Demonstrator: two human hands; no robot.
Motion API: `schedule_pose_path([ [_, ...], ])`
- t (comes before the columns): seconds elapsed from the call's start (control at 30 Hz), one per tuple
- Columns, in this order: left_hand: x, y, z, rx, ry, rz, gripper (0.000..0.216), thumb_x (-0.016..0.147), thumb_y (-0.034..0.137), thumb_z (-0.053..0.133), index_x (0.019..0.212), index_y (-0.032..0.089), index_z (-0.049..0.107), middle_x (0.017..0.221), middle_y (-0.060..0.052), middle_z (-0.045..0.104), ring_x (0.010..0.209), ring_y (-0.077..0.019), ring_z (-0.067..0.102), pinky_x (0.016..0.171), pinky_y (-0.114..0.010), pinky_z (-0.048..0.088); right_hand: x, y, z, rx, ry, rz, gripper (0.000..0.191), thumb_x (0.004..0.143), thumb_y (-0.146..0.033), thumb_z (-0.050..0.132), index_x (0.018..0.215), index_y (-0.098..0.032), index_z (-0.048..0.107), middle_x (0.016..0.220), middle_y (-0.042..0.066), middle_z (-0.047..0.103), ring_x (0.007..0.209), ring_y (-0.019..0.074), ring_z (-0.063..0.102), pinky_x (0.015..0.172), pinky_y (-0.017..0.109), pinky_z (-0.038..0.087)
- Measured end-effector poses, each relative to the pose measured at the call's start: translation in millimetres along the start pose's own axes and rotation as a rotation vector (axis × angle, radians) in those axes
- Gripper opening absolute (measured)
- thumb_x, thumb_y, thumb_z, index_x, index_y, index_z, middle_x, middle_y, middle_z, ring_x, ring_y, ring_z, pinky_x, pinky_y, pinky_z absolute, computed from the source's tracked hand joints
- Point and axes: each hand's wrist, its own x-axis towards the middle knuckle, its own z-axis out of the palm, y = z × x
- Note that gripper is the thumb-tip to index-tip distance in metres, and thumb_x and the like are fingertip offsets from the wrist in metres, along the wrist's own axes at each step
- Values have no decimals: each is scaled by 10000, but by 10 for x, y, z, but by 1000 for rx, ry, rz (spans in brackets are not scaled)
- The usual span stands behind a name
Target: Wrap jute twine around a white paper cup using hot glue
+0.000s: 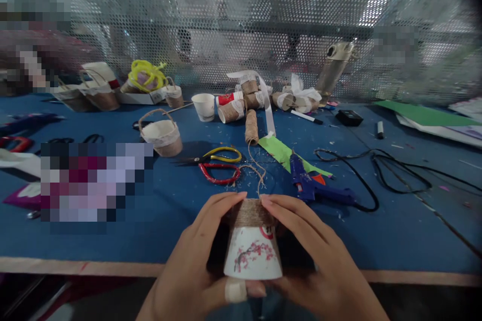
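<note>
Between my two hands is a white paper cup (pixel 251 251) with a pink blossom print, its narrow end pointing away from me and wrapped in brown twine. My left hand (pixel 198 251) closes on the cup's left side, fingertips at the far end and a bandaged thumb at the wide rim. On the other side my right hand (pixel 312 246) grips it too, fingers along the twine-wrapped part. A strand of twine (pixel 259 175) runs from the cup to the spool of twine (pixel 251 128) farther back.
Scissors (pixel 222 163) with yellow and red handles lie beyond the cup. A blue glue gun (pixel 312 185) with a black cord (pixel 371 195) is to the right, by a green strip (pixel 278 153). A small twine-wrapped basket (pixel 163 138) stands left. Perforated metal (pixel 241 25) closes off the back.
</note>
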Motion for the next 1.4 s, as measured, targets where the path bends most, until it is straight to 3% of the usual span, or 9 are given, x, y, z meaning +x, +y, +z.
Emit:
schedule_pose_path([
  [0.2,-12,48,23,18,11,-12,762,943,801,767,1614,535,525,1593,-13,654,1430,-320,699,1212,-431,595,-24,25,32,-19,-14,14,623,1146,-641,547,1614,-232,506,1519,103,756,1433,144,723,1214,178,520],
  [0.37,-34,100,62,39,24,-63,725,962,799,745,1608,595,488,1626,20,610,1480,-317,668,1211,-433,597,-24,35,37,-38,-21,22,573,1171,-600,507,1622,-247,492,1547,103,749,1443,145,720,1189,203,558],
  [0.67,-20,19,2,59,-28,-15,866,926,824,763,1682,507,481,1655,-58,636,1482,-384,684,1230,-524,589,-9,29,35,-2,-4,15,582,1150,-598,571,1602,-235,522,1521,115,760,1429,147,729,1199,196,544],
  [0.87,13,16,-29,45,-37,21,866,923,850,736,1692,584,440,1662,-2,650,1443,-322,725,1198,-412,612,1,38,20,42,23,20,684,1090,-679,643,1599,-236,530,1491,118,765,1412,156,740,1208,193,537],
  [0.97,8,10,-32,26,-35,19,819,944,823,741,1677,613,444,1649,30,649,1453,-301,711,1213,-391,596,-26,49,36,77,-1,52,696,1101,-701,595,1636,-268,489,1533,104,743,1440,155,721,1217,207,538],
  [1.07,0,6,-29,-2,-7,4,752,978,766,751,1657,626,458,1647,52,638,1471,-278,687,1242,-371,566,-51,51,53,83,-20,87,653,1127,-635,596,1666,-297,450,1591,90,712,1478,161,694,1230,235,541],
  [1.23,4,34,-13,-12,-1,1,745,1006,705,762,1675,555,468,1660,-2,629,1452,-313,700,1196,-420,616,-66,60,46,70,-80,109,744,1035,-274,690,1708,-322,378,1672,62,659,1534,174,648,1242,279,549],
  [1.4,-10,62,22,48,6,-34,780,995,766,730,1683,516,461,1700,-31,592,1548,-346,628,1285,-499,539,-90,69,43,68,-122,144,832,1015,-144,575,1761,-376,291,1750,29,582,1597,166,583,1236,313,571],
])
